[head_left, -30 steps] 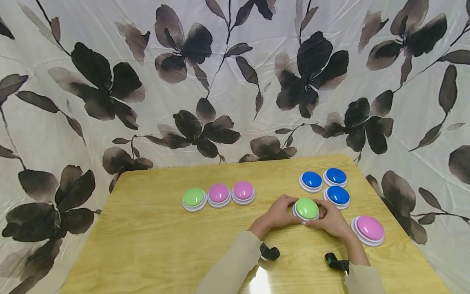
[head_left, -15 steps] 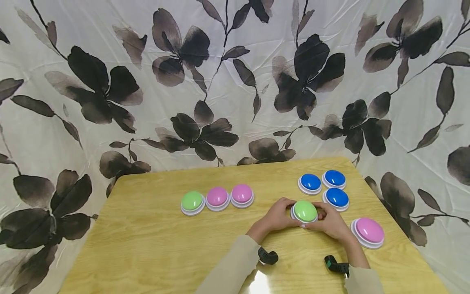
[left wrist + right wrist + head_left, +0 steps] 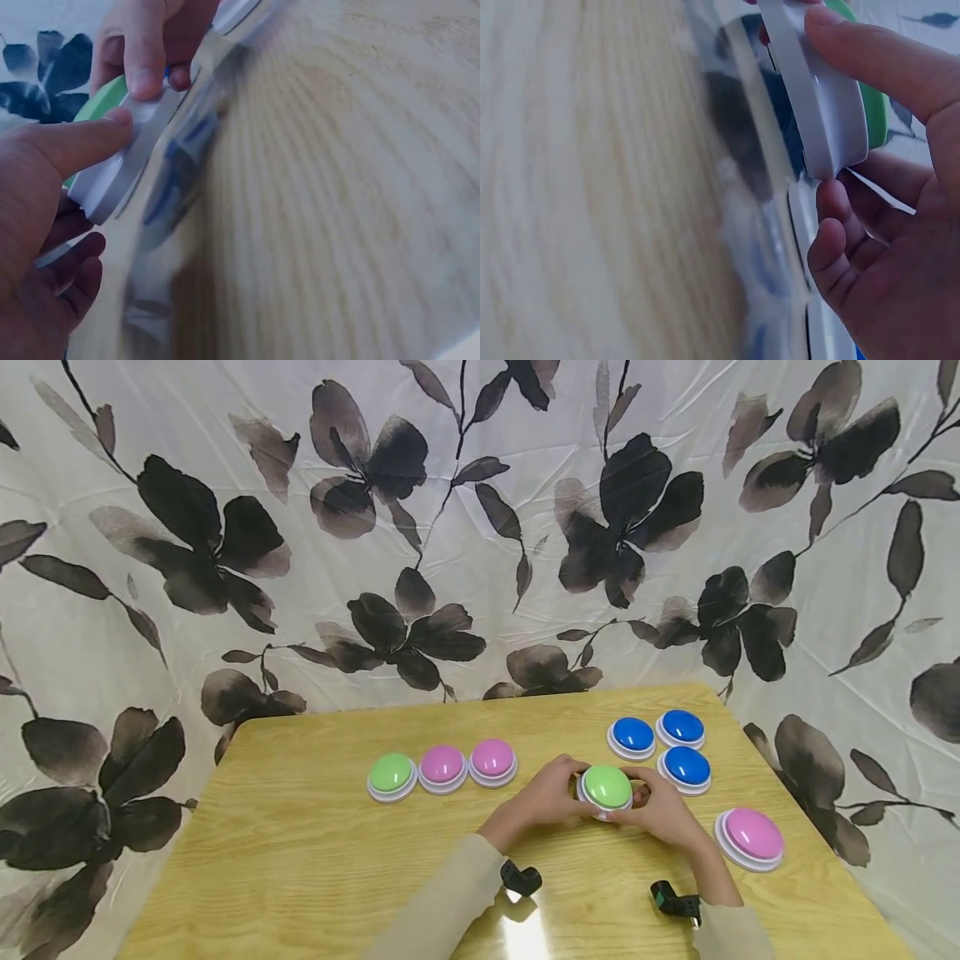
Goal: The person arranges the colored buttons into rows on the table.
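Between both hands is a green push button [image 3: 607,786] with a round white base, dome upward. My left hand [image 3: 551,795] grips the base from the left, and my right hand [image 3: 666,810] grips it from the right. In the left wrist view the thumbs press on the white rim [image 3: 124,161]. The right wrist view has the base [image 3: 821,97] apart from the table surface, with fingers curled below it. Behind the right hand sit three blue push buttons, the nearest [image 3: 686,767] close to its knuckles. A pink push button [image 3: 752,837] lies right of that wrist.
To the left, another green button [image 3: 392,774] and two pink buttons, one in the middle [image 3: 442,766] and one at the right end [image 3: 492,760], form a touching row. The wooden table [image 3: 300,860] ends at a floral cloth [image 3: 480,527] behind.
Both hands have moved left together with the green button, farther from the blue and pink buttons at the right. The other buttons keep their places on the table.
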`<move>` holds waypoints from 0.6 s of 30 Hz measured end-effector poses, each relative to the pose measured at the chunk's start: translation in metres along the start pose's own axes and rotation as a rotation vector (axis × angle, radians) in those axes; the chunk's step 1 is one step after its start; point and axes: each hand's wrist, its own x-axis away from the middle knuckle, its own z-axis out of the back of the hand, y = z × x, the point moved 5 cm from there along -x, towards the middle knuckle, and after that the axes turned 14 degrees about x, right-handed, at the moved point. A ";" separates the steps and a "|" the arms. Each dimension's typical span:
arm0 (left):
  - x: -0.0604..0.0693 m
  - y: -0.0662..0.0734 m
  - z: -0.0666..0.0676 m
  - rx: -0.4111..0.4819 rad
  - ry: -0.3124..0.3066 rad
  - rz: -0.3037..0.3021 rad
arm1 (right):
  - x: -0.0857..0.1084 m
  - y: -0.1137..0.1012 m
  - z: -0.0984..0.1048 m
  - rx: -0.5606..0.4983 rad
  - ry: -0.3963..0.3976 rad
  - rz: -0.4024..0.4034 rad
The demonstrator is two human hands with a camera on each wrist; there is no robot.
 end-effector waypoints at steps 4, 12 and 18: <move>0.010 0.002 0.020 -0.018 -0.005 0.014 | -0.007 -0.020 -0.005 0.010 0.010 0.011; 0.037 0.007 0.062 -0.032 0.023 0.034 | -0.021 -0.066 -0.016 0.041 0.001 0.026; 0.060 -0.001 0.088 -0.033 0.072 0.027 | -0.036 -0.095 -0.035 0.076 0.000 0.091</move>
